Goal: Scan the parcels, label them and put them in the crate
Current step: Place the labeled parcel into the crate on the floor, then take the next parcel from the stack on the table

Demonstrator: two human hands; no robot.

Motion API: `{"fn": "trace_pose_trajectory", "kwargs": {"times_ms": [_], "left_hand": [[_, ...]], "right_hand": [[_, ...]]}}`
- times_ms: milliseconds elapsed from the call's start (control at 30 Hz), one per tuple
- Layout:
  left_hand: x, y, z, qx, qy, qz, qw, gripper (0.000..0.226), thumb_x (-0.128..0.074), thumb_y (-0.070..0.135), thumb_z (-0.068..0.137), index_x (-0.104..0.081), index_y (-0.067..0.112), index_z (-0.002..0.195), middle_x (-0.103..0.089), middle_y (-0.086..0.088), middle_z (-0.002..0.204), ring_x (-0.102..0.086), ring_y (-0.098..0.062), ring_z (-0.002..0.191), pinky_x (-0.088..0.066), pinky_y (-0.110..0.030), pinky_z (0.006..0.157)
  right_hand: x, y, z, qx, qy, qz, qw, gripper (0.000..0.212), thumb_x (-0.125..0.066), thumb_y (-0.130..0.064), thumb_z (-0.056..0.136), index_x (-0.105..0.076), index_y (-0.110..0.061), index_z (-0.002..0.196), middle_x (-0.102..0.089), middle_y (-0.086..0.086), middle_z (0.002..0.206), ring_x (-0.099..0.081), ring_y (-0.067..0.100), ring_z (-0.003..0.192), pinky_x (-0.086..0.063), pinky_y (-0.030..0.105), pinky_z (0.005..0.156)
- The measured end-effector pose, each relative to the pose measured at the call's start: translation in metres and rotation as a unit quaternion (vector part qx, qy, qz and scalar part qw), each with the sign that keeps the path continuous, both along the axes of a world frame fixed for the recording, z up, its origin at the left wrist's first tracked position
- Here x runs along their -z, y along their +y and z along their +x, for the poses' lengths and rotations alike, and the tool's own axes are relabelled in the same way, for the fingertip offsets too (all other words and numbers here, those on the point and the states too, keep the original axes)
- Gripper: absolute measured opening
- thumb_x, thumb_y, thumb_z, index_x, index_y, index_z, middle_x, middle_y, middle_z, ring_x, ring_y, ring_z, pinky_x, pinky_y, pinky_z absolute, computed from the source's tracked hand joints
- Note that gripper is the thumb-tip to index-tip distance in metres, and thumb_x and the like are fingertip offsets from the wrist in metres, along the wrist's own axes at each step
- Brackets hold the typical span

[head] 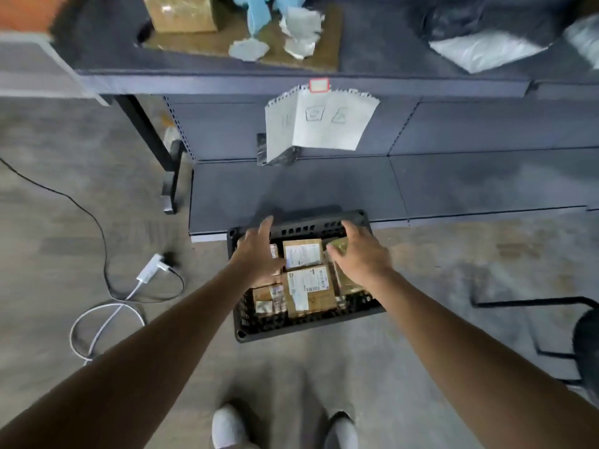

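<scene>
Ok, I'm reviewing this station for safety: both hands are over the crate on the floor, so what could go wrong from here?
The crate looks full, parcels reaching near its rim; lifted tilted, some could spill. The left hand and right hand hover open, gripping nothing; a hasty grab might slip. The white cable loops on the floor left of the feet, a likely trip hazard.
</scene>
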State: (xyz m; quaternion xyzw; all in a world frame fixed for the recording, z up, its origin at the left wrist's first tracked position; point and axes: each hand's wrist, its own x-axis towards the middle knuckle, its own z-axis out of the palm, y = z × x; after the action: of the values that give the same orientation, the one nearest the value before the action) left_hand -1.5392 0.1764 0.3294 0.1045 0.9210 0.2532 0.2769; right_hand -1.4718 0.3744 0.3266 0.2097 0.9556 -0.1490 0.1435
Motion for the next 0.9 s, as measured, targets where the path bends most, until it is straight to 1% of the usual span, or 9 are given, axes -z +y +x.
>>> {"fn": "trace_pose_trajectory", "kwargs": {"times_ms": [67, 200, 267, 367, 433, 533, 633, 767, 900], "left_hand": [[-0.074, -0.007, -0.008, 0.032, 0.053, -0.006, 0.998, 0.093, -0.071, 0.026, 0.084, -0.009, 0.025, 0.154, -0.034, -0.017, 0.146, -0.031, -0.038, 0.135, -0.034, -0.049, 0.108], [-0.213, -0.026, -0.011, 0.07, 0.156, -0.01, 0.985, 0.093, -0.072, 0.034, 0.083, -0.01, 0.027, 0.152, -0.031, -0.012, 0.147, -0.026, -0.036, 0.137, -0.033, -0.053, 0.109], [-0.278, -0.04, -0.006, 0.079, 0.21, -0.011, 0.975, 0.094, -0.072, 0.036, 0.082, -0.01, 0.027, 0.152, -0.029, -0.01, 0.148, -0.025, -0.034, 0.138, -0.032, -0.052, 0.11], [-0.335, -0.055, -0.002, 0.086, 0.256, -0.022, 0.962, 0.094, -0.071, 0.039, 0.082, -0.01, 0.027, 0.153, -0.027, -0.009, 0.15, -0.025, -0.033, 0.137, -0.033, -0.05, 0.108], [-0.373, -0.068, 0.008, 0.089, 0.285, -0.029, 0.954, 0.093, -0.071, 0.039, 0.081, -0.013, 0.028, 0.152, -0.028, -0.009, 0.149, -0.027, -0.034, 0.134, -0.036, -0.05, 0.106], [-0.418, -0.086, 0.023, 0.061, 0.314, -0.027, 0.947, 0.093, -0.072, 0.036, 0.081, -0.014, 0.028, 0.152, -0.028, -0.01, 0.148, -0.028, -0.037, 0.133, -0.035, -0.052, 0.106], [-0.45, -0.106, 0.042, 0.026, 0.335, -0.033, 0.941, 0.097, -0.074, 0.037, 0.079, -0.013, 0.024, 0.153, -0.031, -0.015, 0.148, -0.028, -0.039, 0.134, -0.032, -0.052, 0.109], [-0.473, -0.126, 0.077, -0.007, 0.369, -0.038, 0.928, 0.098, -0.076, 0.035, 0.076, -0.017, 0.019, 0.153, -0.033, -0.019, 0.146, -0.031, -0.039, 0.131, -0.032, -0.05, 0.107], [-0.486, -0.154, 0.111, -0.041, 0.383, -0.05, 0.921, 0.097, -0.077, 0.035, 0.077, -0.018, 0.021, 0.153, -0.032, -0.016, 0.147, -0.029, -0.037, 0.133, -0.032, -0.05, 0.107]], "right_hand": [[-0.072, -0.007, -0.004, -0.011, 0.034, 0.007, 0.999, 0.072, -0.044, -0.061, 0.094, -0.02, -0.027, 0.153, -0.036, 0.003, 0.153, -0.039, 0.026, 0.137, -0.041, 0.047, 0.102], [-0.206, -0.027, 0.0, -0.027, 0.082, 0.025, 0.996, 0.077, -0.044, -0.064, 0.092, -0.016, -0.027, 0.154, -0.031, 0.004, 0.155, -0.035, 0.025, 0.139, -0.04, 0.051, 0.106], [-0.268, -0.042, 0.007, -0.036, 0.111, 0.039, 0.992, 0.079, -0.045, -0.065, 0.091, -0.014, -0.029, 0.153, -0.03, 0.003, 0.156, -0.034, 0.025, 0.14, -0.039, 0.052, 0.107], [-0.323, -0.056, 0.01, -0.06, 0.131, 0.052, 0.988, 0.079, -0.045, -0.065, 0.091, -0.013, -0.03, 0.153, -0.025, 0.003, 0.158, -0.026, 0.025, 0.144, -0.037, 0.052, 0.109], [-0.359, -0.066, 0.016, -0.076, 0.146, 0.068, 0.984, 0.077, -0.045, -0.066, 0.091, -0.015, -0.031, 0.152, -0.025, 0.003, 0.158, -0.026, 0.026, 0.144, -0.037, 0.052, 0.109], [-0.4, -0.077, 0.022, -0.084, 0.178, 0.049, 0.979, 0.074, -0.047, -0.063, 0.091, -0.018, -0.032, 0.151, -0.027, 0.004, 0.156, -0.03, 0.029, 0.142, -0.037, 0.053, 0.106], [-0.429, -0.085, 0.031, -0.091, 0.207, 0.024, 0.974, 0.075, -0.048, -0.063, 0.091, -0.015, -0.034, 0.152, -0.027, 0.003, 0.155, -0.028, 0.029, 0.141, -0.037, 0.052, 0.106], [-0.453, -0.1, 0.044, -0.104, 0.252, -0.011, 0.962, 0.077, -0.05, -0.066, 0.088, -0.017, -0.038, 0.152, -0.029, 0.0, 0.153, -0.03, 0.027, 0.139, -0.037, 0.049, 0.102], [-0.472, -0.131, 0.052, -0.143, 0.253, -0.022, 0.956, 0.079, -0.048, -0.069, 0.087, -0.016, -0.039, 0.152, -0.023, 0.001, 0.157, -0.028, 0.029, 0.141, -0.037, 0.051, 0.106]]}}
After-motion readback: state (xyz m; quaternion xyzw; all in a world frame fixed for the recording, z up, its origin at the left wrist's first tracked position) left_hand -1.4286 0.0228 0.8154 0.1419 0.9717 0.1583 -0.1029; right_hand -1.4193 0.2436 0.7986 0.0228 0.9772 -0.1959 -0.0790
